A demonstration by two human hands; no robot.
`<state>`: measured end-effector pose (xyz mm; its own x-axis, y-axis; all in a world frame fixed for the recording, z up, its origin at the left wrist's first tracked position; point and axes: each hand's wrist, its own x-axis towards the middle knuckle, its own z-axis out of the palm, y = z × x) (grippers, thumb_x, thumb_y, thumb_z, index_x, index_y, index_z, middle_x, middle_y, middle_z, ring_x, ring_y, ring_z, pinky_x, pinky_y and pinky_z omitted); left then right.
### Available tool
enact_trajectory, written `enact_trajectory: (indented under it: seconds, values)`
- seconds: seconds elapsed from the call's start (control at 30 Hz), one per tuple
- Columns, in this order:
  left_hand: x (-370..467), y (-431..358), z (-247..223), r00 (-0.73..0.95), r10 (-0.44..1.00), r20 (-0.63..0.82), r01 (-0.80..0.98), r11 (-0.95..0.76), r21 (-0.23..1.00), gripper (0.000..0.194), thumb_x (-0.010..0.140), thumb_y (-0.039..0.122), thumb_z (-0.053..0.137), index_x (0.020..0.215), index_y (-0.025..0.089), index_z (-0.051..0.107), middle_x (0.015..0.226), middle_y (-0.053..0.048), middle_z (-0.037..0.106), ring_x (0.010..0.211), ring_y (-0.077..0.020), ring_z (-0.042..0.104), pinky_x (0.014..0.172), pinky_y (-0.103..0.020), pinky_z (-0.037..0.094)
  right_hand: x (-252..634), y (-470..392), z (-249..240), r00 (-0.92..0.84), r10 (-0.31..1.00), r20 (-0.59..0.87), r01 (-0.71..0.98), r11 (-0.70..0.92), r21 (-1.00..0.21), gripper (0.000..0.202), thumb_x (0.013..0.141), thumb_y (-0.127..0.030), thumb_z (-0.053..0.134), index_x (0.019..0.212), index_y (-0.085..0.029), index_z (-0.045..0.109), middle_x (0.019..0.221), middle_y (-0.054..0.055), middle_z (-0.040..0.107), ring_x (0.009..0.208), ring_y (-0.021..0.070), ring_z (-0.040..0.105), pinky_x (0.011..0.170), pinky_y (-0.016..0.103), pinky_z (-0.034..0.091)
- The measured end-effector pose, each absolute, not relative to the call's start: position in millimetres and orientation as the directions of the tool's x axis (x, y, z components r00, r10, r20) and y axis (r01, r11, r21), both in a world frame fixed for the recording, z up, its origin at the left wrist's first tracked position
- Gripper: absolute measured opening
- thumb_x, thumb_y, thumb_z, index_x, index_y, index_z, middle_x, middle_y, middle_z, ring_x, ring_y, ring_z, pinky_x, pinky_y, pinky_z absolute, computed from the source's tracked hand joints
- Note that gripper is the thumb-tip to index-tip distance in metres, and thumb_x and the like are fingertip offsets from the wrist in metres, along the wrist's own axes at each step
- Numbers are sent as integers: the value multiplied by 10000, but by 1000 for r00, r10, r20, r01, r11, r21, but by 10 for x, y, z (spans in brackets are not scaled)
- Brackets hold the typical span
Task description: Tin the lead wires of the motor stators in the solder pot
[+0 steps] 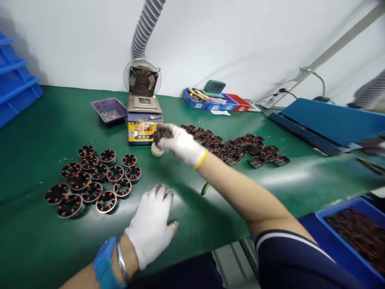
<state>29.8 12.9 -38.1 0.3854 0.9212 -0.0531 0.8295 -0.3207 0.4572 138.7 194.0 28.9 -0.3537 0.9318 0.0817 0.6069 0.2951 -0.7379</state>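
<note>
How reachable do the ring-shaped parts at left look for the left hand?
Likely yes: the left hand looks empty, close beside the nearest ring-shaped parts, and nothing visible stands between them.

White-gloved hands (152, 226); silver bangle (120, 257); blue wristband (106, 263); navy sleeve (288, 261).

an electrical-parts workshop
a flat green-topped workbench (189, 214) holds ring-shaped metal parts with copper-coloured windings (89, 182), a boxy blue-and-yellow unit with red digits (141, 133) and a black round-grilled fan (142, 83) below a ribbed grey hose (146, 28).
</note>
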Motion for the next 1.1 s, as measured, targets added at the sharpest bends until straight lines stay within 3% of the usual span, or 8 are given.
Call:
enact_trajectory:
  seconds: [0.23, 0.37, 0.43, 0.5, 0.6, 0.7, 0.9, 1.1]
  values:
    - [398, 199, -384, 371, 927, -58, 849, -314, 425, 590, 816, 407, 665, 1331, 135, 572, 1338, -209, 622, 1280, -390, 541, 1108, -580, 386, 1362, 1236, -299, -542, 838, -65, 604, 334, -724, 696, 667, -400, 796, 1315, -238, 599, 1262, 73, 687, 1144, 267, 667, 992, 400, 540]
    - [461, 291, -418, 363, 932, 3, 857, -335, 392, 663, 824, 416, 648, 1379, 78, 516, 1487, -261, 504, 1416, -413, 428, 1164, -574, 342, 1516, 1472, -124, -641, 767, 38, 488, 445, -751, 906, 714, -572, 765, 1479, -202, 451, 1398, 117, 607, 1265, 265, 602, 1038, 378, 509]
    - [486, 325, -461, 315, 948, 42, 880, -309, 362, 756, 823, 423, 648, 1437, 29, 449, 1578, -295, 369, 1483, -427, 328, 1184, -561, 328, 1726, 1673, -18, -500, 845, 189, 585, 490, -646, 810, 810, -562, 671, 1482, -175, 438, 1419, 146, 578, 1299, 269, 567, 1069, 380, 472]
    - [506, 342, -505, 240, 969, 61, 905, -246, 347, 822, 822, 428, 650, 1472, -6, 392, 1611, -317, 283, 1508, -433, 272, 1192, -549, 323, 1976, 1882, 52, -288, 906, 312, 815, 403, -417, 738, 846, -520, 624, 1456, -138, 458, 1384, 196, 582, 1296, 328, 547, 1080, 445, 434]
    - [504, 366, -542, 149, 986, 72, 930, -164, 329, 840, 818, 461, 650, 1459, -22, 401, 1598, -336, 294, 1493, -444, 302, 1198, -561, 306, 2299, 2137, 43, -74, 968, 241, 990, 101, -101, 716, 852, -441, 594, 1457, -93, 433, 1295, 251, 611, 1191, 400, 584, 972, 515, 454]
    - [427, 432, -556, 37, 995, 91, 955, -62, 289, 880, 793, 511, 668, 1433, -41, 425, 1573, -361, 319, 1473, -471, 326, 1191, -590, 300, 2452, 2280, -66, -25, 989, 144, 995, 10, 102, 559, 890, -350, 538, 1388, -100, 492, 1226, 237, 651, 1148, 375, 605, 947, 482, 443]
    - [183, 545, -578, -75, 988, 133, 966, 39, 257, 861, 788, 532, 659, 1395, -48, 466, 1538, -355, 388, 1432, -470, 396, 1176, -544, 343, 2467, 2366, -210, -38, 992, 118, 976, 11, 215, 396, 962, -303, 446, 1293, -125, 572, 1147, 208, 687, 1132, 326, 610, 990, 473, 385]
    - [170, 515, -604, -40, 981, 191, 963, -13, 269, 789, 788, 510, 650, 1374, 2, 501, 1503, -325, 454, 1403, -455, 439, 1159, -555, 360, 2425, 2281, -99, -118, 974, 195, 984, 89, 153, 465, 921, -345, 481, 1323, -124, 563, 1217, 210, 654, 1162, 364, 593, 1006, 507, 402]
